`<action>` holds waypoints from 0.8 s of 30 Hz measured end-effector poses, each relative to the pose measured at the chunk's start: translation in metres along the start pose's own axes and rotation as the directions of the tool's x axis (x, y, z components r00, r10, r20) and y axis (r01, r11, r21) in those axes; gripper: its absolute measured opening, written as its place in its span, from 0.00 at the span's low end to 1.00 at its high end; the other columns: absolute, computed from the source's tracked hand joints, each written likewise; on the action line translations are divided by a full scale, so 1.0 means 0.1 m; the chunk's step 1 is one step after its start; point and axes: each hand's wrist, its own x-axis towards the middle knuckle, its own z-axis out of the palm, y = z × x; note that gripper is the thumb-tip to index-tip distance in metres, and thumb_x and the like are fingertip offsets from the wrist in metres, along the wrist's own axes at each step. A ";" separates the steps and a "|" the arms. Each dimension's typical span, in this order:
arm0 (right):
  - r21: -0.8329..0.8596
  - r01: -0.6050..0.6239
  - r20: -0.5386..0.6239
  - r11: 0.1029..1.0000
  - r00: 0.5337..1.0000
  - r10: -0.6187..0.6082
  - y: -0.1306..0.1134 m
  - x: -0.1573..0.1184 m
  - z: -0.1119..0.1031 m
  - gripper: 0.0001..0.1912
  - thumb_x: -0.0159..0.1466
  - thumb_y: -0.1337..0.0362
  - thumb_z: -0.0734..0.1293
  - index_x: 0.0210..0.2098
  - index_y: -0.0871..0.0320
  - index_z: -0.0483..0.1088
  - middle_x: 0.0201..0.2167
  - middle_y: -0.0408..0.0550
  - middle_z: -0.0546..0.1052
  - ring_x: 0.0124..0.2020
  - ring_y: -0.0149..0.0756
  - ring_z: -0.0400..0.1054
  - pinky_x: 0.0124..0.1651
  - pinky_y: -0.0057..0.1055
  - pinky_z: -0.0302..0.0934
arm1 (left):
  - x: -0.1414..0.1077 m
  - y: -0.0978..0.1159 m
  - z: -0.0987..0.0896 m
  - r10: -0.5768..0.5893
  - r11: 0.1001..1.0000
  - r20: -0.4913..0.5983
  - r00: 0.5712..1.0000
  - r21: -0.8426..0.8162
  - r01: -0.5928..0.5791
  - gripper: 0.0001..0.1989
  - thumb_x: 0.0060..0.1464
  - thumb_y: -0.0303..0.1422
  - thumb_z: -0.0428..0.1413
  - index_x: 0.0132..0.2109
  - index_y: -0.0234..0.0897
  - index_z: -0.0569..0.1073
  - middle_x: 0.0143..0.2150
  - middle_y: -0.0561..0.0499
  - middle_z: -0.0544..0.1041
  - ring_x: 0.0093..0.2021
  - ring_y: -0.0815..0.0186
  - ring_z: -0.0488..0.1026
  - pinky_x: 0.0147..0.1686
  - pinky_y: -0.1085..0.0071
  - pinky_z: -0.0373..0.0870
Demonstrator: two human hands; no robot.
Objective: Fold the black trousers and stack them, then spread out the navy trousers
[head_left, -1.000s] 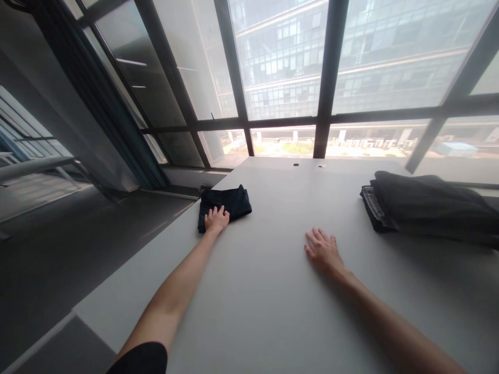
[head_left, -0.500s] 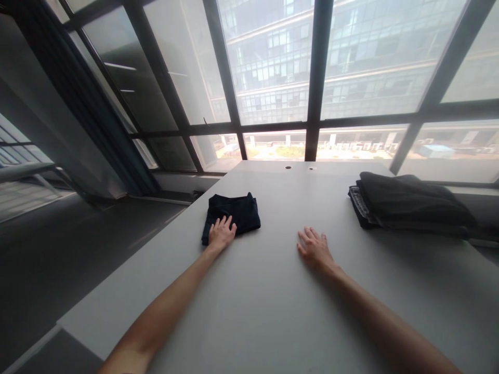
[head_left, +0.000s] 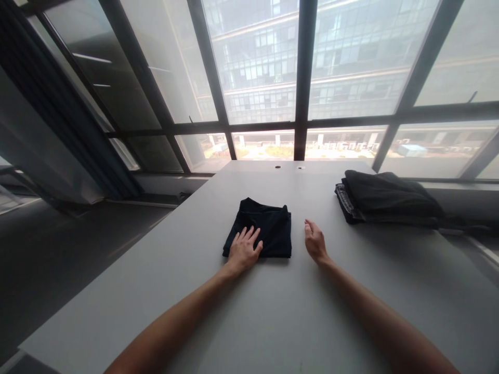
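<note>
A folded dark navy cloth (head_left: 273,228) lies on the white table (head_left: 218,322), a little left of the table's middle. My left hand (head_left: 245,252) rests flat on its lower left part, fingers spread, gripping nothing. Just right of the cloth, apart from it, my right hand (head_left: 315,241) is turned on its edge over the table. Its fingers are stretched out, and nothing shows in it. Farther right lies a stack of folded dark clothes (head_left: 390,200), with a grey edge showing on its left side.
Large windows with dark frames (head_left: 302,78) rise behind the table. Two small round fittings (head_left: 277,167) sit near its far edge. A dark curtain (head_left: 78,124) hangs at the left, above a grey floor (head_left: 78,244).
The navy cloth has moved right and nearer to me under my left hand, and is turned straighter. My right hand has turned from palm down onto its edge. The view has shifted right.
</note>
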 end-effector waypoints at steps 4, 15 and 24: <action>0.114 -0.030 -0.105 0.993 0.994 0.043 0.06 0.03 -0.07 0.34 0.72 0.54 0.46 0.64 0.67 0.66 0.60 0.61 0.72 0.60 0.43 0.67 0.62 0.39 0.61 | -0.09 0.35 0.08 0.178 0.980 0.011 0.984 -0.096 -0.176 0.28 0.65 0.47 0.48 0.70 0.50 0.64 0.71 0.49 0.63 0.72 0.50 0.55 0.69 0.49 0.52; 0.124 -0.114 -0.156 0.986 0.979 0.132 0.10 0.02 -0.23 0.32 0.69 0.55 0.49 0.58 0.69 0.71 0.60 0.65 0.71 0.61 0.48 0.64 0.65 0.41 0.56 | -0.19 0.75 0.07 0.304 0.945 -0.002 0.953 -0.128 -0.302 0.32 0.66 0.50 0.48 0.72 0.46 0.59 0.75 0.44 0.53 0.75 0.45 0.45 0.70 0.42 0.44; -0.175 0.091 -0.052 0.980 0.993 -0.102 0.02 -0.48 -0.52 0.31 0.72 0.49 0.51 0.31 0.54 0.80 0.59 0.54 0.71 0.62 0.50 0.57 0.66 0.47 0.53 | -0.20 0.84 0.09 0.502 0.856 0.075 0.862 -0.183 -0.483 0.47 0.58 0.52 0.58 0.76 0.45 0.46 0.75 0.42 0.52 0.75 0.49 0.47 0.71 0.48 0.47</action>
